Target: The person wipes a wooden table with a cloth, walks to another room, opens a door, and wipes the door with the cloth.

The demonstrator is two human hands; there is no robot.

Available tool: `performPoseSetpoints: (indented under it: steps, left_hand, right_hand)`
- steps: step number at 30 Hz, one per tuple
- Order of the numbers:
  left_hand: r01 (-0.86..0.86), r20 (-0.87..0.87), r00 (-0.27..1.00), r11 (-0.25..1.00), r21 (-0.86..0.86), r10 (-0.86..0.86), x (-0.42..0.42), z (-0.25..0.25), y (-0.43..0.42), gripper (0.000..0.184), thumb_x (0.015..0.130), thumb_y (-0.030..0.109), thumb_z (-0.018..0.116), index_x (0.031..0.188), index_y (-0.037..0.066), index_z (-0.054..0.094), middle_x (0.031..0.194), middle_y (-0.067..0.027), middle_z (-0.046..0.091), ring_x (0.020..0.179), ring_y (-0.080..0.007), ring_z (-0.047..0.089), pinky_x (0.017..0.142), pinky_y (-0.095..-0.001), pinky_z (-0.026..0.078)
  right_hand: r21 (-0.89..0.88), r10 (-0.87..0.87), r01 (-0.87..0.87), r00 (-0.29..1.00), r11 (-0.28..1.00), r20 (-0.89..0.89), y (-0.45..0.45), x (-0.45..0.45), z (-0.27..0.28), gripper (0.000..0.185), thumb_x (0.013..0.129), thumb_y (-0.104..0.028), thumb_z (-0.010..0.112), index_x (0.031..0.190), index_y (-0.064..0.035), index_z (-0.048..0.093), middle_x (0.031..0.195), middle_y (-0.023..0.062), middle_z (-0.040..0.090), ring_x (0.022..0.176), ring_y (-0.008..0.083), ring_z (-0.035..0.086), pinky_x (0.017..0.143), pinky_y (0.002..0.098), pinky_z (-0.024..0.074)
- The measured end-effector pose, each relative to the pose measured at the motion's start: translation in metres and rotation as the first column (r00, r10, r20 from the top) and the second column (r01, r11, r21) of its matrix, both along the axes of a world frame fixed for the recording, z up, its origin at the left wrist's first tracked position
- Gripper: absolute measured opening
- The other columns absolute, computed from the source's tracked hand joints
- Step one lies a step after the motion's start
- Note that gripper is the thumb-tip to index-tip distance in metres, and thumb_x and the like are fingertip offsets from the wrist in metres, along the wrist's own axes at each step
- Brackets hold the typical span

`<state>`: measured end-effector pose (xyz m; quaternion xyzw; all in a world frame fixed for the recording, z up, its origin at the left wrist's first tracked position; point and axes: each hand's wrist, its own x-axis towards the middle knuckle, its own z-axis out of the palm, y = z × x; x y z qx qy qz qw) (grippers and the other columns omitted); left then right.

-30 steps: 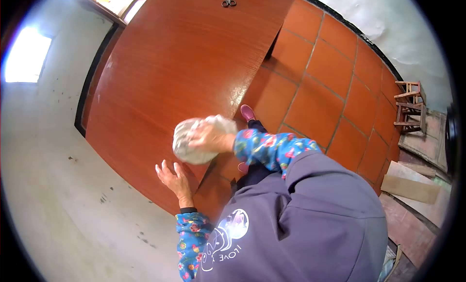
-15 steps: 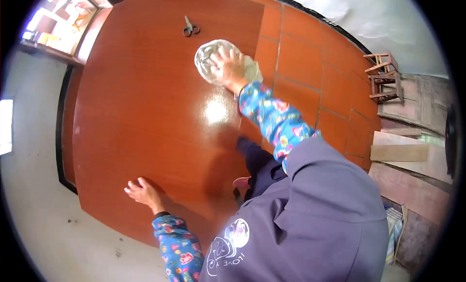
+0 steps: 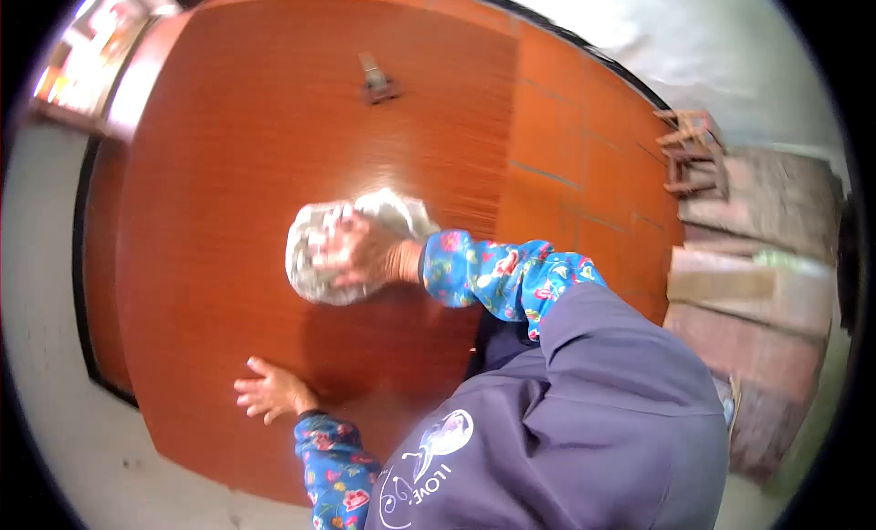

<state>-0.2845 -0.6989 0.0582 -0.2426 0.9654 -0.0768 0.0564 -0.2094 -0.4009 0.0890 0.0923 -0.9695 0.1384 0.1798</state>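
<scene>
A crumpled whitish cloth (image 3: 315, 261) lies on the reddish-brown tabletop (image 3: 210, 183), near its middle. My right hand (image 3: 358, 249) rests on top of the cloth with its fingers spread over it, pressing it against the surface. My left hand (image 3: 272, 390) is at the lower left of the table, fingers apart, nothing in it. Beyond the cloth, toward the far side, lies a blurred pair of scissors (image 3: 376, 83) with dark handles.
Orange floor tiles (image 3: 557, 165) run along the table's right side. Wooden stools (image 3: 693, 156) stand by the wall, with boards (image 3: 730, 284) stacked nearer. At the upper left is a bright shelf (image 3: 96, 51) with objects, blurred.
My right hand first swept the cloth out toward the scissors, and has now drawn it back toward me and to the left. The view has shifted too.
</scene>
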Motion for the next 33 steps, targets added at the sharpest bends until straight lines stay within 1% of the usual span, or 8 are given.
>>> performPoseSetpoints:
  steps: [3, 13, 17, 18, 22, 27, 31, 33]
  left_hand:
    - [0.06, -0.079, 0.994, 0.986, -0.158, -0.073, 0.084, -0.011, -0.021, 0.073, 0.099, 0.063, 0.031, 0.148, 0.009, 0.036, 0.151, -0.0244, 0.034, 0.134, -0.0479, 0.035, 0.097, -0.0695, 0.036]
    - [-0.026, -0.217, 0.975, 0.989, 0.145, 0.057, 0.313, -0.001, -0.013, 0.075, 0.096, 0.06, 0.042, 0.151, 0.009, 0.03, 0.157, -0.0273, 0.02, 0.145, -0.0499, 0.015, 0.112, -0.0693, 0.011]
    - [-0.021, -0.319, 0.945, 0.987, 0.156, 0.07, 0.366, -0.012, 0.017, 0.078, 0.093, 0.058, 0.05, 0.148, 0.006, 0.033, 0.156, -0.0276, 0.019, 0.143, -0.0524, 0.014, 0.109, -0.0718, 0.013]
    - [0.043, -0.319, 0.948, 0.987, 0.153, 0.008, 0.302, 0.006, -0.002, 0.078, 0.093, 0.057, 0.051, 0.149, 0.006, 0.033, 0.156, -0.0274, 0.019, 0.143, -0.0523, 0.014, 0.109, -0.072, 0.013]
    - [0.035, -0.319, 0.948, 0.988, 0.153, 0.016, 0.302, 0.009, 0.011, 0.078, 0.093, 0.057, 0.051, 0.149, 0.007, 0.032, 0.156, -0.0267, 0.019, 0.143, -0.0522, 0.013, 0.109, -0.0726, 0.013]
    - [0.015, -0.266, 0.962, 0.968, 0.251, 0.055, 0.3, 0.009, -0.006, 0.076, 0.095, 0.058, 0.045, 0.152, 0.009, 0.03, 0.159, -0.0246, 0.015, 0.146, -0.0494, 0.008, 0.112, -0.0688, 0.005]
    - [0.019, -0.274, 0.961, 0.97, 0.242, 0.05, 0.303, -0.001, -0.003, 0.077, 0.095, 0.058, 0.046, 0.151, 0.009, 0.03, 0.159, -0.0244, 0.016, 0.146, -0.0494, 0.008, 0.112, -0.0688, 0.005]
    - [0.031, -0.291, 0.956, 0.972, 0.234, 0.039, 0.297, 0.003, -0.004, 0.077, 0.095, 0.058, 0.046, 0.151, 0.009, 0.03, 0.159, -0.0243, 0.016, 0.146, -0.0495, 0.009, 0.112, -0.069, 0.006]
  right_hand:
    - [-0.024, 0.063, -0.061, 0.994, 0.998, 0.089, -0.001, -0.014, 0.007, 0.043, 0.077, -0.047, 0.071, 0.112, -0.0234, 0.067, 0.122, 0.0036, 0.064, 0.112, 0.0261, 0.058, 0.092, 0.0519, 0.0427]
    - [0.235, -0.05, 0.066, 0.996, 0.97, -0.072, 0.01, -0.037, -0.012, 0.05, 0.086, -0.056, 0.057, 0.125, -0.0247, 0.061, 0.134, 0.0021, 0.059, 0.121, 0.0256, 0.055, 0.095, 0.0525, 0.0409]
    - [0.233, -0.094, 0.134, 0.98, 0.963, -0.173, 0.008, -0.017, -0.003, 0.048, 0.087, -0.054, 0.055, 0.124, -0.0239, 0.062, 0.135, 0.0042, 0.058, 0.119, 0.0266, 0.055, 0.094, 0.0545, 0.0419]
    - [0.246, -0.129, 0.169, 0.977, 0.954, -0.171, 0.003, -0.048, 0.012, 0.047, 0.087, -0.053, 0.056, 0.122, -0.0235, 0.063, 0.134, 0.004, 0.059, 0.118, 0.0264, 0.056, 0.093, 0.0544, 0.0424]
    - [0.131, 0.295, -0.273, 0.933, 0.953, -0.205, -0.031, 0.037, 0.015, 0.036, 0.079, -0.038, 0.069, 0.11, -0.0199, 0.068, 0.118, 0.0032, 0.065, 0.099, 0.0249, 0.063, 0.085, 0.0493, 0.046]
    - [0.124, 0.581, -0.572, 0.812, 0.811, -0.049, -0.073, 0.182, 0.028, 0.032, 0.077, -0.036, 0.071, 0.104, -0.0215, 0.064, 0.123, 0.0021, 0.06, 0.103, 0.023, 0.06, 0.091, 0.0451, 0.0433]
    - [0.135, 0.693, -0.681, 0.716, 0.72, -0.082, -0.068, 0.141, 0.023, 0.033, 0.078, -0.037, 0.071, 0.107, -0.0237, 0.062, 0.123, 0.002, 0.061, 0.104, 0.0227, 0.06, 0.091, 0.0444, 0.0436]
    - [0.157, 0.597, -0.58, 0.796, 0.799, -0.1, -0.076, 0.08, 0.019, 0.032, 0.078, -0.038, 0.07, 0.106, -0.0235, 0.062, 0.12, 0.0021, 0.063, 0.105, 0.0225, 0.061, 0.088, 0.0451, 0.0447]
